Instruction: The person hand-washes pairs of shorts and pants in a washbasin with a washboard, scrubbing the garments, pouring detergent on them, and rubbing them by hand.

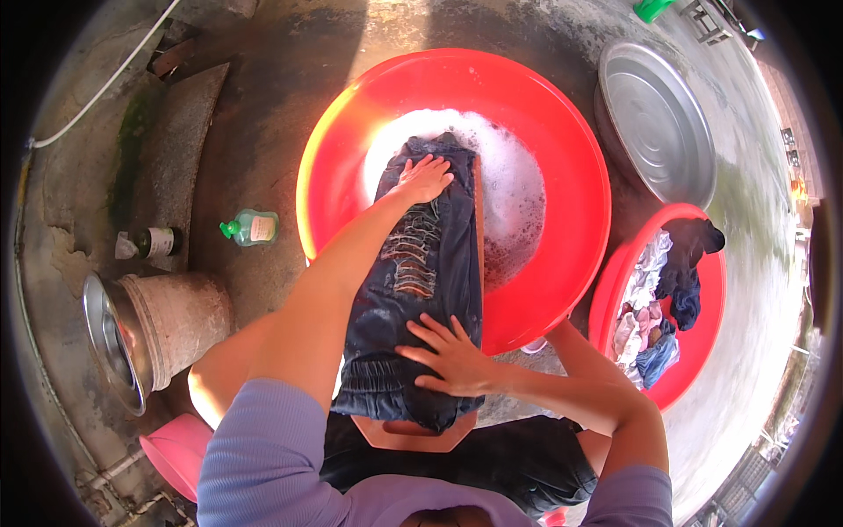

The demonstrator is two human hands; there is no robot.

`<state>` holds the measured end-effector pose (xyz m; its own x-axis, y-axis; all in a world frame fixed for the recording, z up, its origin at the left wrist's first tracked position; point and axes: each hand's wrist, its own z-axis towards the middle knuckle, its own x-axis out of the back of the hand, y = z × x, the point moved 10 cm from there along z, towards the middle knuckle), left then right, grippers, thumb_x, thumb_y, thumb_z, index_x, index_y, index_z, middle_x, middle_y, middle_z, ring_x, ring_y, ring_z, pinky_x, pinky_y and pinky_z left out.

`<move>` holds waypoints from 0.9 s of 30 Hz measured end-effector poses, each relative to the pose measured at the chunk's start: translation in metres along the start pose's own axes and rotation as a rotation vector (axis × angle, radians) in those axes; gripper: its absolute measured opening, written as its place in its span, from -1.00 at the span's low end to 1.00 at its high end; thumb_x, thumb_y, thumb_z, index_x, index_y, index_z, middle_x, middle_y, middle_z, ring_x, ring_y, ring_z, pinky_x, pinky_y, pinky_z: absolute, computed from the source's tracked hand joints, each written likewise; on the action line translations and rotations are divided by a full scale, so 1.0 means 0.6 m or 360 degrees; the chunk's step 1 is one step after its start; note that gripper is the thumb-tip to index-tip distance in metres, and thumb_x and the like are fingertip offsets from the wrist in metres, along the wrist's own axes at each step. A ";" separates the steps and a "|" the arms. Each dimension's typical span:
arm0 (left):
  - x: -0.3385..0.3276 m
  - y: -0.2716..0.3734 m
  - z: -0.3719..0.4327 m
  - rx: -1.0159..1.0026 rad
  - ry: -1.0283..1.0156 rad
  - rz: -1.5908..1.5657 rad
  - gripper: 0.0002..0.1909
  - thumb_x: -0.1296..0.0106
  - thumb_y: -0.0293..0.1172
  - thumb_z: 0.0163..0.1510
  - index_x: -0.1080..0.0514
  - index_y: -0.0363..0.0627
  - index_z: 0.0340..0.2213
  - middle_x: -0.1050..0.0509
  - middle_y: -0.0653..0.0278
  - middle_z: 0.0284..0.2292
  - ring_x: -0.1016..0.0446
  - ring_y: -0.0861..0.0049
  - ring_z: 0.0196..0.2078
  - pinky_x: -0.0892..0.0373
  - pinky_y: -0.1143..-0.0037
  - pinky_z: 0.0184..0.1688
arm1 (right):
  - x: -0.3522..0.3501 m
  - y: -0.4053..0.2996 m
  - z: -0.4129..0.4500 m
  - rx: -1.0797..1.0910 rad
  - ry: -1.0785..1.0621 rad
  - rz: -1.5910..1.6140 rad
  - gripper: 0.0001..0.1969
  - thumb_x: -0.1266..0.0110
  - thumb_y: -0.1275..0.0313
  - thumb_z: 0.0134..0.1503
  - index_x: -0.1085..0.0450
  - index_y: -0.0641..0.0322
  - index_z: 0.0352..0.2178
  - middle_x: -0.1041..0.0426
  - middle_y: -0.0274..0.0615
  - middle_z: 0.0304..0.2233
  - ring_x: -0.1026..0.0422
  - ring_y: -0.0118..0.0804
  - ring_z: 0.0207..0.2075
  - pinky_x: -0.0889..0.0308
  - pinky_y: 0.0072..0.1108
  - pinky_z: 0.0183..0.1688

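Dark ripped jeans (pixel 454 263) lie lengthwise over a brown washboard (pixel 411 431), whose handle end shows by my lap. Frayed white threads cross the torn patch, and the elastic waistband is at the near end. My left hand (pixel 425 179) rests flat on the far part of the jeans, fingers apart. Nearer to me, my right hand (pixel 451 359) lies spread on the cloth just above the waistband. The board's far end reaches into a large red basin (pixel 553 138) that holds sudsy water (pixel 514 204).
Right of the basin, a smaller red tub (pixel 708 342) holds mixed clothes (pixel 649 323), near a tilted metal basin (pixel 658 125). At left are a green pump bottle (pixel 257 228), a dark bottle (pixel 158 242), a bucket (pixel 181 319) with a metal bowl (pixel 99 329), and a pink basin (pixel 174 451).
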<state>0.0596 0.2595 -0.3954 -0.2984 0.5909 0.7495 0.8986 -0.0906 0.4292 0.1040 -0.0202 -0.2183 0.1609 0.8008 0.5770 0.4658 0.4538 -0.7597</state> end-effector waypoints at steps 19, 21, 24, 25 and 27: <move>-0.101 0.228 -0.437 -0.0374 0.0050 0.0427 -0.30 0.26 0.07 0.05 0.09 0.05 0.15 0.25 -0.02 0.18 0.35 -0.07 0.22 0.28 -0.19 0.04 | 0.365 -0.023 -0.446 -0.0692 0.1676 0.0492 -0.77 0.12 0.42 0.12 -0.31 0.31 -0.20 -0.34 -0.17 -0.20 -0.36 -0.32 -0.19 -0.25 -0.54 -0.11; -0.104 0.237 -0.447 -0.0375 0.0049 0.0476 -0.31 0.26 0.04 0.07 0.10 0.01 0.15 0.24 0.00 0.19 0.32 -0.04 0.22 0.23 -0.16 0.06 | 0.327 -0.054 -0.649 -0.0813 0.2298 0.0463 -0.75 0.17 0.38 0.18 -0.33 0.35 -0.25 -0.38 -0.21 -0.28 -0.35 -0.43 -0.24 -0.23 -0.61 -0.14; -0.112 0.226 -0.432 -0.0360 -0.0038 0.0515 -0.33 0.31 0.05 0.09 0.12 0.06 0.16 0.22 0.04 0.19 0.30 0.02 0.23 0.22 -0.12 0.08 | 0.083 -0.067 -0.893 -0.1370 0.2770 0.0685 -0.74 0.20 0.31 0.17 -0.37 0.26 -0.34 -0.38 -0.35 -0.49 -0.31 -0.55 -0.43 -0.20 -0.70 -0.35; -0.110 0.205 -0.427 -0.0291 -0.0073 0.0485 -0.33 0.33 0.07 0.09 0.14 0.10 0.16 0.24 0.08 0.20 0.31 0.05 0.24 0.23 -0.10 0.09 | -0.033 -0.063 -0.921 -0.1539 0.2795 0.0976 -0.74 0.18 0.28 0.16 -0.37 0.25 -0.35 -0.36 -0.37 -0.53 -0.29 -0.57 -0.48 -0.20 -0.70 -0.39; -0.108 0.192 -0.413 -0.0298 -0.0203 0.0389 -0.30 0.34 0.12 0.09 0.18 0.14 0.17 0.24 0.07 0.20 0.31 0.07 0.24 0.28 -0.01 0.14 | -0.295 -0.067 -0.924 -0.1838 0.2635 0.1498 -0.72 0.18 0.27 0.15 -0.38 0.24 -0.42 -0.37 -0.35 -0.57 -0.31 -0.57 -0.54 -0.24 -0.70 -0.48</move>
<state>0.1025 0.0120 -0.2693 -0.0280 0.6282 0.7776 0.8604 -0.3809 0.3386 0.5391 -0.3970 -0.1239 0.6578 -0.6398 0.3975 -0.1061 -0.6012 -0.7920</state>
